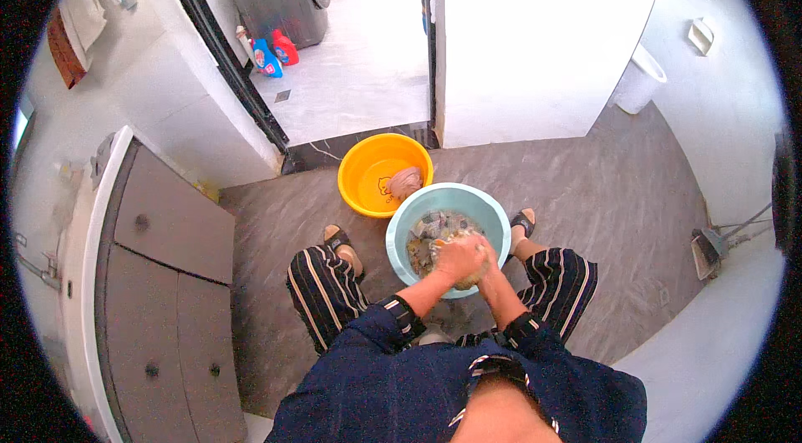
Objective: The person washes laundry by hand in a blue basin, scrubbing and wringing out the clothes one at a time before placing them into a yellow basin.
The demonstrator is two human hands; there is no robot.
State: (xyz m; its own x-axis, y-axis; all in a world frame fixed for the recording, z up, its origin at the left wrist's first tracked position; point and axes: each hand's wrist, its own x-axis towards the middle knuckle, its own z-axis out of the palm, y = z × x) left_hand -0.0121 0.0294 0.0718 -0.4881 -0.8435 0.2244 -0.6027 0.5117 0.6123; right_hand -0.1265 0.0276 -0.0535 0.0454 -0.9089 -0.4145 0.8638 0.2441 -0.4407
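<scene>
Between my feet stands a light blue basin (398, 244) with water and a wet patterned cloth (431, 232) in it. Over its near right part, my left hand (456, 258) and my right hand (486, 256) press together around a bunched portion of the cloth. Both hands look closed, though fingers of the right are partly covered by the left. Touching the far left side of the basin is a yellow basin (359, 167), where a pinkish-brown bundled cloth (406, 183) lies against the right wall.
A grey cabinet (154, 301) with a white top lines the left side. Beyond the doorway stand a grey washing machine (276, 5) and blue (266, 58) and red (285, 48) detergent bottles. At right are a dustpan (706, 253) and a white bin (642, 80).
</scene>
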